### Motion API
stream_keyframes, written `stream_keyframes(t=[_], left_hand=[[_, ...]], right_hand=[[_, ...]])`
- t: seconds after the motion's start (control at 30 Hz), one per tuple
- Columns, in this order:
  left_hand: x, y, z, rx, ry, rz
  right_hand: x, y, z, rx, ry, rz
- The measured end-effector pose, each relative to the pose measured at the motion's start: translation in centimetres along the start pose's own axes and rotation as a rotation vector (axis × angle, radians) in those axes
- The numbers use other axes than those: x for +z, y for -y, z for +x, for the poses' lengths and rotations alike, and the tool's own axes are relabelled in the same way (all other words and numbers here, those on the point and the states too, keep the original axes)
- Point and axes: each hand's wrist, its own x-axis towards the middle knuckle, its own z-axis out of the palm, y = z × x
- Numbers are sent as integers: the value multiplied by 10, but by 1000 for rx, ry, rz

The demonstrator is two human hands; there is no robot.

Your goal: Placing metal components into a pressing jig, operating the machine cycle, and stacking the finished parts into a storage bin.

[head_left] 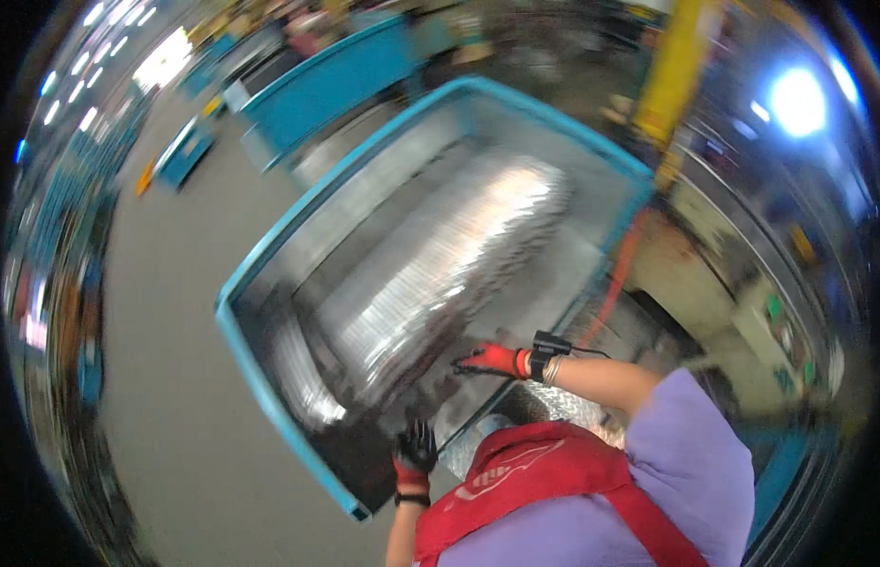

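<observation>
In front of me stands a large blue-rimmed metal bin (341,170). Inside it lies a long, tightly packed row of shiny, thin metal pieces (449,250); motion blur hides their exact kind. A shorter shiny stack (308,373) sits at the bin's left end. My left hand (415,455), in a black and red glove, is raised near the bin's near edge, fingers apart and holding nothing visible. Over the bin's near side, my right hand (497,360), in a similar glove, stretches its fingers leftward beside the long row. Nothing shows in it, and I cannot tell whether its fingertips touch anything.
Another blue bin (331,85) stands beyond mine, with a small blue cart (183,154) to its left on the grey floor (166,359). A yellow post (676,85) rises at the far right. Beside my right arm are a red-orange strip (615,283) and pale machinery (686,255).
</observation>
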Motion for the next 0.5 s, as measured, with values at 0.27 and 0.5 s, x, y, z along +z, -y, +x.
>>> stream_keyframes(t=[0.27, 0.5], left_hand=[[-76, 78, 99, -385, -26, 1168], [35, 159, 196, -522, 393, 1843]], right_hand=[[-3, -99, -273, 634, -698, 527], [180, -196, -483, 900, -930, 161]])
